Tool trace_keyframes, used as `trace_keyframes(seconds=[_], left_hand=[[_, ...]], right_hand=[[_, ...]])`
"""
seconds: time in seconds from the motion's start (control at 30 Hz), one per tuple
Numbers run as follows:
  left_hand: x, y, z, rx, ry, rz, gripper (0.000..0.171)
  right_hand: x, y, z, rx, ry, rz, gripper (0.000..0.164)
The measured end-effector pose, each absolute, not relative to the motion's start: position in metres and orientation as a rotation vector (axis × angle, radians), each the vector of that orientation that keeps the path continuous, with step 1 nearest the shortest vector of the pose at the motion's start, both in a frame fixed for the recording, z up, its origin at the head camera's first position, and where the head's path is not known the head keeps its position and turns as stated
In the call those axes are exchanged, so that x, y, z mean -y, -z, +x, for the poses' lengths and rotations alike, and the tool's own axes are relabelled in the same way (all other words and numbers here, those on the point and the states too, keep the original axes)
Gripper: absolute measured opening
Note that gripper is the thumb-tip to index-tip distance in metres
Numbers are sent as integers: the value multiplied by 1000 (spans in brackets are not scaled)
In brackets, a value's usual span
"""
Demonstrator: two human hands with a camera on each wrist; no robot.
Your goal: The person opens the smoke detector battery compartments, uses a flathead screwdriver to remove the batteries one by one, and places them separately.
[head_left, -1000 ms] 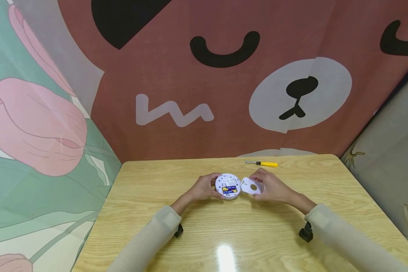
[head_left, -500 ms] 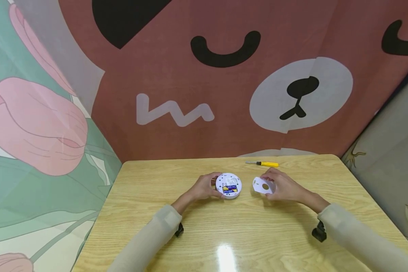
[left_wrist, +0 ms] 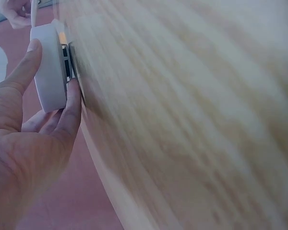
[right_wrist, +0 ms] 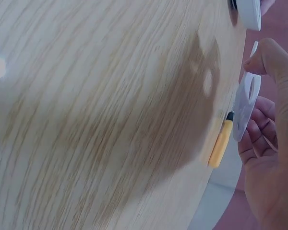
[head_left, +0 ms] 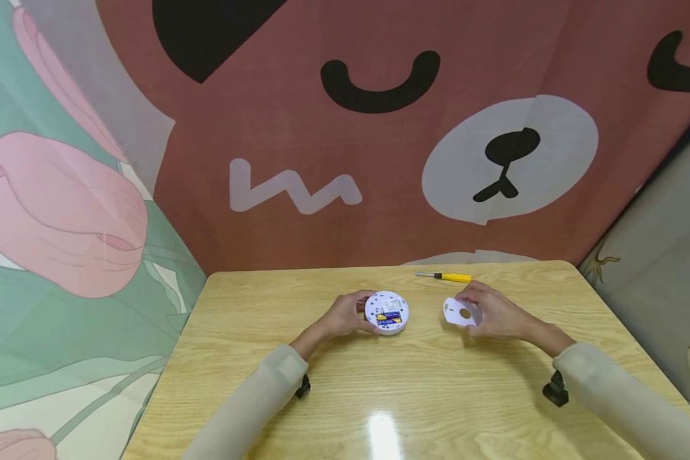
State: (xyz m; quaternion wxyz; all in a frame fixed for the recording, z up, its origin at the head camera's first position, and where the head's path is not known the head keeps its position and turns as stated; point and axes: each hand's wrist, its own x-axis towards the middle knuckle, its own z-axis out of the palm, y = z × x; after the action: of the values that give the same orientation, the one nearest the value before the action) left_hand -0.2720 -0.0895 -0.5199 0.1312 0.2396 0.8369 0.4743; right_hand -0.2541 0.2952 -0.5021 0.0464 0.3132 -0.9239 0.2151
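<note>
My left hand [head_left: 345,315] grips a round white device [head_left: 386,306] by its left edge, thumb on the near side and fingers on the far side. Its upward face shows small holes, a label and blue-and-yellow batteries [head_left: 388,318] in an uncovered bay. In the left wrist view the white casing [left_wrist: 49,72] is held on edge, with dark parts on its underside. To the right, my right hand [head_left: 497,313] pinches a thin white plate [head_left: 453,310] with a round hole. The right wrist view has this plate [right_wrist: 245,108] between thumb and fingers, raised off the table.
A yellow-handled screwdriver [head_left: 455,278] lies near the table's back edge, beyond the right hand. The wooden table [head_left: 345,409] backs onto a wall hanging [head_left: 299,243] with a cartoon bear. Black camera mounts [head_left: 556,390] hang under both wrists.
My right hand has drawn the white plate rightward, away from the round device, so a wide gap now separates them. The left hand and the device have stayed almost in place.
</note>
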Motion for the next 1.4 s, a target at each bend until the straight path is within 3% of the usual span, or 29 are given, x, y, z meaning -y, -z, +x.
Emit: trace_keyframes(seconds=[1.4], left_hand=[[92,526,-277,-2409,-1380,674,86]], right_hand=[[-374,513,-257,2897,-499,829,67]])
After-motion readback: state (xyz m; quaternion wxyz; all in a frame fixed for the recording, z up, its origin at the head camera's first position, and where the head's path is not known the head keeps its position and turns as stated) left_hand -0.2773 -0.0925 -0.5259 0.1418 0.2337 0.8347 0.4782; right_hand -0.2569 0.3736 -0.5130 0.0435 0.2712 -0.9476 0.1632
